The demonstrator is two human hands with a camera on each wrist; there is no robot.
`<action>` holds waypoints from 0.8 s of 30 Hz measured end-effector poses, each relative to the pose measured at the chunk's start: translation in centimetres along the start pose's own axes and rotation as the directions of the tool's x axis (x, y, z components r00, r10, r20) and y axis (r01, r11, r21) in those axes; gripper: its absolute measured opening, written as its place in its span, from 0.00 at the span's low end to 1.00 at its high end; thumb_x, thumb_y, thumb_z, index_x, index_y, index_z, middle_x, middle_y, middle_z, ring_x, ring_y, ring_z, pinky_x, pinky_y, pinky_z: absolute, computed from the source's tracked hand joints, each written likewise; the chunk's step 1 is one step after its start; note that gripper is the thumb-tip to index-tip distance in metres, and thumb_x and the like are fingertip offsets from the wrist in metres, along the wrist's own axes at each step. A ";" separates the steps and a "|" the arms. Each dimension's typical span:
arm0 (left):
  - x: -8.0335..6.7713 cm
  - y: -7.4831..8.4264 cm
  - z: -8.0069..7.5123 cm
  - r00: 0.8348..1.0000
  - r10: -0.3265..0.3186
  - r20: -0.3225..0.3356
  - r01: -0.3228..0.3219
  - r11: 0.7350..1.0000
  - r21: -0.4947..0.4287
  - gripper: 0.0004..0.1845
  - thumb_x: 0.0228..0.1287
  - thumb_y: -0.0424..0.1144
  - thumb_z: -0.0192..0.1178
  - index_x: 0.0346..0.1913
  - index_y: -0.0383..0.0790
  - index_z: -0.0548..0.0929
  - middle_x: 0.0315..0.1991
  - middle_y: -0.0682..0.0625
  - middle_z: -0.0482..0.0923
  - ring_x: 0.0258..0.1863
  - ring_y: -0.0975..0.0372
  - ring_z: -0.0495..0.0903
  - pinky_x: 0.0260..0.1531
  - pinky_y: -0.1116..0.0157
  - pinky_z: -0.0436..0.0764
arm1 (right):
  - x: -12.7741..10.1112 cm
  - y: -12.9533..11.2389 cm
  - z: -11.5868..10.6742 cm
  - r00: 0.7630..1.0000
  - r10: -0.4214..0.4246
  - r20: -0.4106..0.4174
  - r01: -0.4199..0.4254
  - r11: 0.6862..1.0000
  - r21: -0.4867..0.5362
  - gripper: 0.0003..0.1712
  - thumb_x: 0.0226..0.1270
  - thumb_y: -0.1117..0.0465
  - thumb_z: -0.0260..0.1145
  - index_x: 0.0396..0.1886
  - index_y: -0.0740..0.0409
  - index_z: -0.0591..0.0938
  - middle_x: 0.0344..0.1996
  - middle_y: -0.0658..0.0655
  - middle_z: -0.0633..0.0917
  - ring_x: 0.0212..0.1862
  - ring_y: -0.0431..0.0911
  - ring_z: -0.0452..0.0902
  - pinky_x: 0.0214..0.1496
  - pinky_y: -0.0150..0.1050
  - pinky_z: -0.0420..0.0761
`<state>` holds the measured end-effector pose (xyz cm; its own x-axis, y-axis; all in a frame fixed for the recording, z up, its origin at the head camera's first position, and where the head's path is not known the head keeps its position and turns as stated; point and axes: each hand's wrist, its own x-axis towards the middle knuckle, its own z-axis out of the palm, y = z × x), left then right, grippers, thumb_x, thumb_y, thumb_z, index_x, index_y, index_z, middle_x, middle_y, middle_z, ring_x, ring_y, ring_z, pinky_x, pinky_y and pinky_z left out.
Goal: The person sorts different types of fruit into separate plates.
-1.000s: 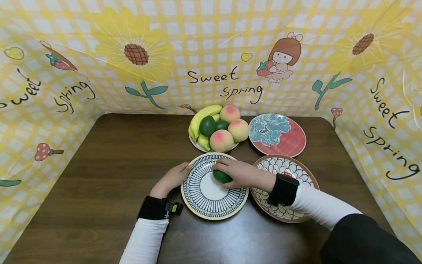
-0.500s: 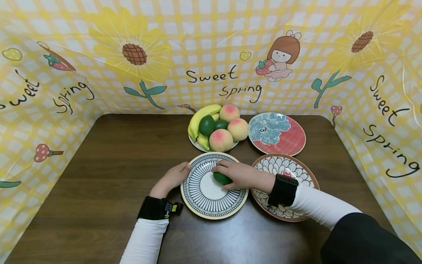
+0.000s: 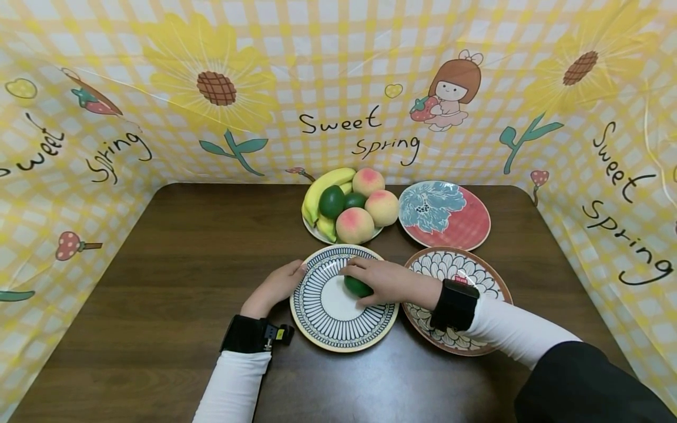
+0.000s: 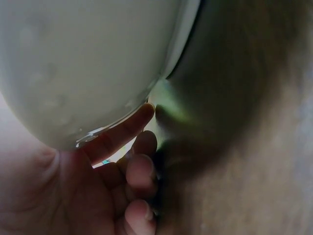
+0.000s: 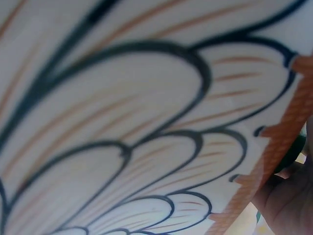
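Note:
A blue-striped plate [image 3: 338, 317] lies at the front middle of the brown table [image 3: 174, 264]. My left hand [image 3: 276, 286] holds its left rim, thumb on top. In the left wrist view the fingers [image 4: 124, 132] lie against the plate's pale underside [image 4: 88, 63]. My right hand [image 3: 385, 281] curls over a dark green avocado [image 3: 357, 287] that sits on the striped plate. The right wrist view is filled by the petal-patterned plate [image 5: 122, 122], with my palm [image 5: 288, 198] and a sliver of the avocado [image 5: 296, 152] at the lower right.
At the back, a plate [image 3: 317, 232] is piled with bananas [image 3: 325, 185], peaches [image 3: 355, 225] and avocados [image 3: 332, 201]. A red and blue flower plate [image 3: 449, 217] sits to its right. The petal plate [image 3: 476, 273] lies under my right wrist. A yellow printed cloth [image 3: 338, 88] walls three sides.
My right hand and the avocado have settled a touch lower on the striped plate. The left hand has stayed on the rim.

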<state>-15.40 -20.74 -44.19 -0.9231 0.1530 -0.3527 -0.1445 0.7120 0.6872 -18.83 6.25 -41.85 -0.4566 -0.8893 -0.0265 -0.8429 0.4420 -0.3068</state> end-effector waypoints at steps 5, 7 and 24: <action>0.0 -0.1 0.1 1.000 -0.008 0.002 0.008 1.000 0.000 0.27 0.85 0.45 0.36 0.74 0.32 0.68 0.73 0.33 0.69 0.77 0.41 0.63 0.75 0.43 0.64 | 0.0 0.0 0.0 1.000 -0.002 -0.001 0.002 1.000 -0.003 0.38 0.61 0.50 0.77 0.68 0.53 0.73 0.62 0.59 0.77 0.58 0.49 0.78 0.62 0.44 0.82; 0.0 -0.1 0.1 1.000 -0.011 0.003 0.011 1.000 -0.004 0.27 0.85 0.45 0.37 0.75 0.32 0.67 0.75 0.33 0.67 0.78 0.41 0.62 0.76 0.43 0.62 | 0.1 0.0 0.0 1.000 -0.002 -0.002 0.002 1.000 0.000 0.38 0.61 0.49 0.77 0.68 0.53 0.73 0.62 0.58 0.77 0.59 0.48 0.78 0.62 0.43 0.82; 0.0 -0.2 0.0 1.000 0.001 0.001 -0.001 1.000 0.009 0.27 0.85 0.45 0.36 0.73 0.32 0.68 0.72 0.33 0.70 0.76 0.40 0.64 0.75 0.43 0.64 | 1.2 -0.5 -2.9 0.995 -0.013 -0.098 0.011 1.000 -0.019 0.42 0.61 0.46 0.77 0.72 0.55 0.72 0.65 0.60 0.77 0.64 0.52 0.78 0.65 0.48 0.81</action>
<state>-15.40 -20.86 -44.37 -0.9230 0.1545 -0.3524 -0.1403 0.7176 0.6821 -19.75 5.25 -38.99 -0.4712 -0.8792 0.0707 -0.8532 0.4340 -0.2894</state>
